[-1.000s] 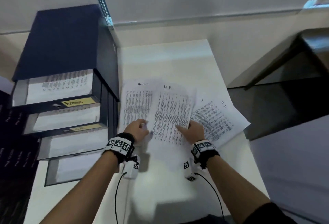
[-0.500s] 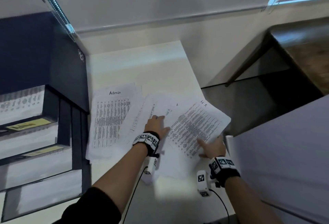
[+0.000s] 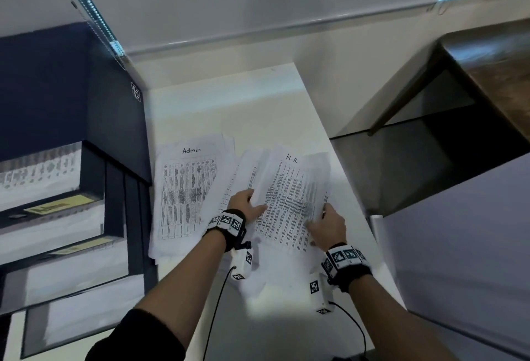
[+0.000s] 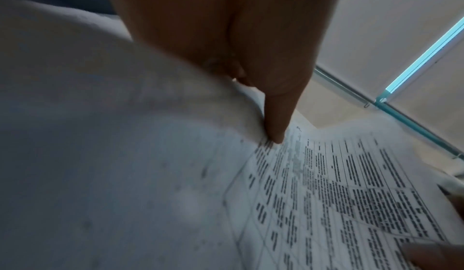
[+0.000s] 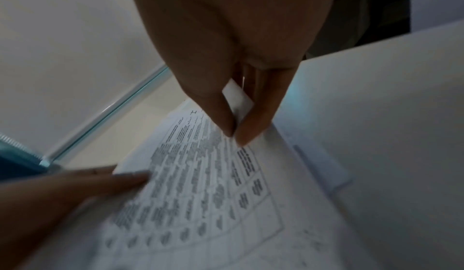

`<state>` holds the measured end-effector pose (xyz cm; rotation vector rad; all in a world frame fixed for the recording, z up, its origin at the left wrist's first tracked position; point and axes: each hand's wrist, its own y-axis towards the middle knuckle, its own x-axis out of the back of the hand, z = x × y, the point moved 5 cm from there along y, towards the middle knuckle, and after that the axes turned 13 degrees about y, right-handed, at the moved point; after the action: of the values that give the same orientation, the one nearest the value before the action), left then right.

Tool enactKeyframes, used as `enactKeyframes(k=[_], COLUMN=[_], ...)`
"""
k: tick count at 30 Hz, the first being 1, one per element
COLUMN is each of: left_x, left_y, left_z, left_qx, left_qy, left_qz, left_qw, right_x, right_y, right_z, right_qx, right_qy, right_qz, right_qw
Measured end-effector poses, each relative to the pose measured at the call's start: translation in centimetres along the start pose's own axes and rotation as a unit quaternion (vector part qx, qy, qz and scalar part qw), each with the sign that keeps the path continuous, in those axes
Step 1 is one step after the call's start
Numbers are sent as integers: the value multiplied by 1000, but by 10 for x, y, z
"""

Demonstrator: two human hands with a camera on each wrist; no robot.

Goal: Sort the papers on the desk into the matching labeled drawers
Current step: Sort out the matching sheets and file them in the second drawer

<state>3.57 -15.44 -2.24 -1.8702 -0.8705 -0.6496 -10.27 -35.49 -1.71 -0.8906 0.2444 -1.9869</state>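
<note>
The head camera looked steeply down at the desk (image 3: 223,102) from above. Each wrist camera looked along its hand, very close over the sheets. All three views shared the H.R paper (image 3: 289,197).

The sheets (image 3: 289,197) are thin matt white paper with printed black tables. The desk (image 3: 229,108) is smooth white with a soft sheen. The cabinet (image 3: 114,119) looks matt dark blue. The side table (image 3: 493,74) is glossy dark wood.
</note>
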Motion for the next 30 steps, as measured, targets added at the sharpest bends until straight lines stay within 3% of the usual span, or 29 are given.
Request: enactKeyframes(k=[2, 4, 6, 8, 13, 17, 22, 26, 30], left_x=[5, 7, 4, -1, -2, 24, 71, 91, 81], left_y=[-3, -7, -11, -14, -24, -32, -58, -73, -78], left_z=[14, 24, 25, 24, 16, 16, 20, 37, 64], left_qx=[21, 36, 29, 21, 12, -29, -52, -16, 43], left_qy=[1, -17, -16, 4, -34, -126, -223, -182, -139], left_qz=[-26, -48, -53, -43, -31, -91, -127, -134, -84], left_qw=[999, 998, 998, 999, 999, 987, 965, 974, 986], right_x=[-6, -13, -20, -26, -31, -18, -4, -14, -43], right_y=[-1, -4, -4, -7, -12, -13, -30, -47, -55], right_z=[2, 1, -1, 3, 11, 33, 70, 89, 81], right_qx=[-43, -61, -42, -15, 51, 147, 235, 276, 228], right_qy=[-11, -117, -197, -207, -179, 16, 156, 134, 79], right_qz=[22, 34, 18, 7, -2, -20, -32, -21, 48], right_qw=[999, 991, 979, 978, 983, 989, 959, 952, 969])
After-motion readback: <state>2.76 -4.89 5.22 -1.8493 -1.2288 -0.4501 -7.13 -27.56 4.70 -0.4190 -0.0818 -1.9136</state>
